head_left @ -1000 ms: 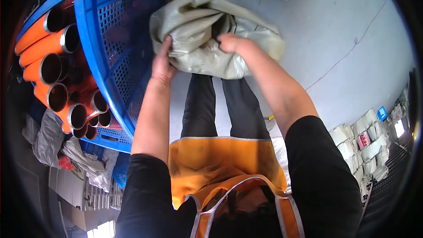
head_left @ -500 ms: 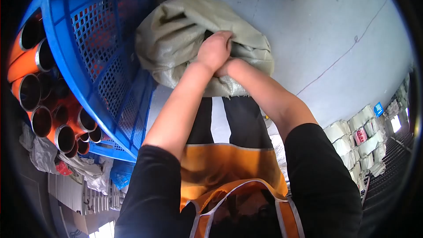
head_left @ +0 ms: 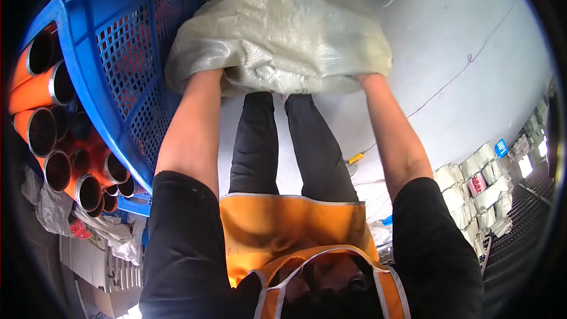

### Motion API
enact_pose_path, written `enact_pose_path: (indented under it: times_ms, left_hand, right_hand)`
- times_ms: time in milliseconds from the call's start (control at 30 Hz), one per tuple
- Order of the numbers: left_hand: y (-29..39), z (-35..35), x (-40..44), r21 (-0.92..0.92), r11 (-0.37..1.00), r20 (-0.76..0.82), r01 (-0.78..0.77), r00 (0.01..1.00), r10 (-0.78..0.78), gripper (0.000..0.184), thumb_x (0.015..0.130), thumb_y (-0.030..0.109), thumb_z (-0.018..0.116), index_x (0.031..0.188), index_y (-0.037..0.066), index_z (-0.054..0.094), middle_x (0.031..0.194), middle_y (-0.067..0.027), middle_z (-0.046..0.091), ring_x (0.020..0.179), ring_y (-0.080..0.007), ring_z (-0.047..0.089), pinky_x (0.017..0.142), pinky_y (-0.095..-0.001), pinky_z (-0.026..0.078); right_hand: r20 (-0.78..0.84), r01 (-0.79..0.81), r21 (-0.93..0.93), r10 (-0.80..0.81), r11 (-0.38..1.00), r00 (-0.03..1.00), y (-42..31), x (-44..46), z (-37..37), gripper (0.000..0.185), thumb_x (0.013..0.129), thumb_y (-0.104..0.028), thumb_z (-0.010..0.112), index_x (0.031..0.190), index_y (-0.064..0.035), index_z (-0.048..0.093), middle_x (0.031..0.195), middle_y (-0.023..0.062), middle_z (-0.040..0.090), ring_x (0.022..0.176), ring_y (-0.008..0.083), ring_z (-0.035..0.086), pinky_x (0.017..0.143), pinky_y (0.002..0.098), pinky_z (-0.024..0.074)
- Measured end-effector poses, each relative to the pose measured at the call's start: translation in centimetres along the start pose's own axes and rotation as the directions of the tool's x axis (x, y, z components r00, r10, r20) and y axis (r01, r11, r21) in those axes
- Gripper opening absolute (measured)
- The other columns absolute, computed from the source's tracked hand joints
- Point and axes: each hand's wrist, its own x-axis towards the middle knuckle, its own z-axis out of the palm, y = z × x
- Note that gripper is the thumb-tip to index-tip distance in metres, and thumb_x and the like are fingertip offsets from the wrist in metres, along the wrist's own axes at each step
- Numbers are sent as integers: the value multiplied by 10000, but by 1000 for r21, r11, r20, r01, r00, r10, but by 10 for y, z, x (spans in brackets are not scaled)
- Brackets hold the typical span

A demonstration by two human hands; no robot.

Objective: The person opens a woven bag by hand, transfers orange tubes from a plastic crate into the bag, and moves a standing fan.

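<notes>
A large pale woven sack (head_left: 295,29) spans the space ahead of me, its near edge just above my knees. Both forearms reach into or under this edge, the left one near the sack's left part and the right one at its right end. My left hand is hidden by the fabric from the wrist on. Only the wrist of my right hand (head_left: 371,80) shows, and its fingers are covered too. What the fingers do inside cannot be seen.
On the left stands a blue perforated crate (head_left: 127,59) with several orange tubes (head_left: 38,91) that have metal-rimmed ends. Stacked white bundles (head_left: 484,192) are at the right. A small yellow object (head_left: 356,158) lies on the grey floor (head_left: 449,65) beyond my right leg.
My hands, together at the sack's gathered opening half a second ago, have moved apart and out of sight in or under the fabric. The sack is now spread wider.
</notes>
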Motion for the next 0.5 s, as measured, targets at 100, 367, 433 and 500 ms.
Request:
enact_pose_path:
  times_ms: [100,367,433,500]
  left_hand:
    - [57,-14,-14,29,1000,99,-8,995,5,550,924,325,397,1437,133,342,1518,-135,246,1411,-300,185,1158,-417,150]
    - [86,44,-54,-148,989,-34,27,999,-32,587,939,381,381,1472,161,274,1548,-127,175,1439,-290,95,1171,-412,100]
    - [53,114,-31,-28,992,55,120,991,-118,614,930,398,408,1478,168,254,1543,-139,181,1438,-295,96,1170,-409,100]
    - [51,103,-46,-221,974,35,51,998,-44,616,933,396,410,1477,155,250,1546,-143,164,1438,-305,76,1173,-405,103]
  right_hand:
    - [50,118,135,-126,984,991,1,-21,52,700,924,-432,494,1484,-121,212,1532,109,213,1418,246,178,1157,342,180]
    - [255,-217,799,9,561,967,-63,27,71,570,962,-370,466,1431,-76,332,1477,115,328,1388,245,252,1143,353,224]
    - [211,-144,731,-20,666,977,-74,31,79,567,964,-371,460,1433,-79,330,1482,114,321,1389,244,249,1144,351,220]
    - [165,-60,641,-61,765,984,-84,37,81,564,967,-371,454,1434,-83,328,1486,113,313,1390,244,245,1145,350,217]
